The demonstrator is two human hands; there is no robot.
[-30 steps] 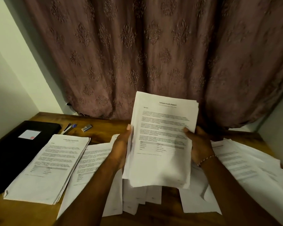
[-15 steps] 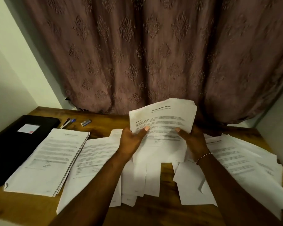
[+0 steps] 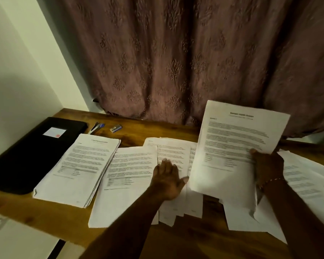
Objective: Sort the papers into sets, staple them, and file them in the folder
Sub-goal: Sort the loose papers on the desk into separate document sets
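Papers lie in several groups on the wooden desk point(image 3: 138, 129). We record the left grip point(image 3: 168, 179) spread flat, fingers straight, resting on the loose sheets point(image 3: 131, 174) at the centre. The right grip point(image 3: 267, 165) pinches 1 sheaf point(image 3: 232, 146) near its lower right edge, thumb on the printed face, top raised toward the curtain point(image 3: 176, 62). 1 squared stack point(image 3: 79, 169) lies against the closed black folder point(image 3: 32, 152) at left. Behind the stack lie a small stapler point(image 3: 115, 128) and pens point(image 3: 96, 127).
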